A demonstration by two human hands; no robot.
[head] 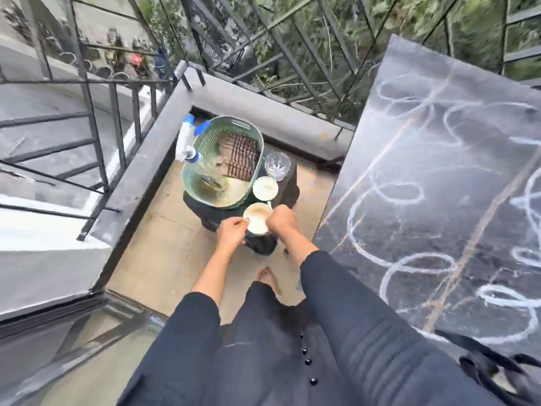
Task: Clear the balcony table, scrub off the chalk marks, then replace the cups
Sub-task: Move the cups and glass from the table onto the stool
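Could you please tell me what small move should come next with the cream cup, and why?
Probably lower the cream ceramic cup onto the low black stool: the left hand and right hand hold it above, and chalk loops on the dark table are unscrubbed.

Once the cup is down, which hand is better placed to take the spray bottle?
Probably left. The bottle sits left of the basket, nearer the left hand; the right hand would cross the cup.

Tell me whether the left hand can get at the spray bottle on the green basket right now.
Not yet, probably: the left hand pinches the cup, which the right hand holds too. Once freed, likely yes: the spray bottle sits uncovered at the green basket's left rim.
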